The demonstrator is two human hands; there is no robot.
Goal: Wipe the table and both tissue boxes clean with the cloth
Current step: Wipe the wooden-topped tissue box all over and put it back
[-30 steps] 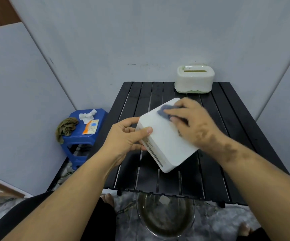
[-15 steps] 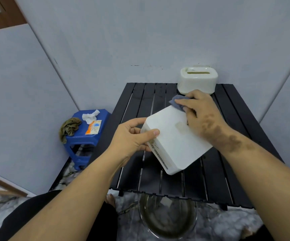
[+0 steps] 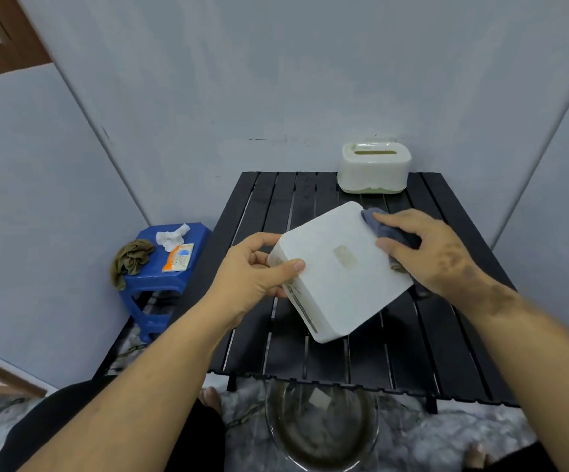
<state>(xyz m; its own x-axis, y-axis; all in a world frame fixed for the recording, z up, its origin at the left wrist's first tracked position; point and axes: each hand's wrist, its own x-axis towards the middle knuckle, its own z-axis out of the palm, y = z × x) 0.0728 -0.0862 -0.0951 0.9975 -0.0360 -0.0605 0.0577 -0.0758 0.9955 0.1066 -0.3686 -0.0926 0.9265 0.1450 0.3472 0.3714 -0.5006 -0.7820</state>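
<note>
I'm gripping the tilted white tissue box (image 3: 339, 270) by its near-left corner with my left hand (image 3: 254, 270), my right hand (image 3: 426, 253) pressing the cloth (image 3: 376, 223) against its far-right edge.

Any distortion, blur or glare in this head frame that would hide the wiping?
Head view: wide-angle bending tilts the wall edges outward; light is soft and even, no glare on the white tissue box; the left hand, right hand and blue cloth are fairly sharp; the bowl under the table looks murky.
</note>
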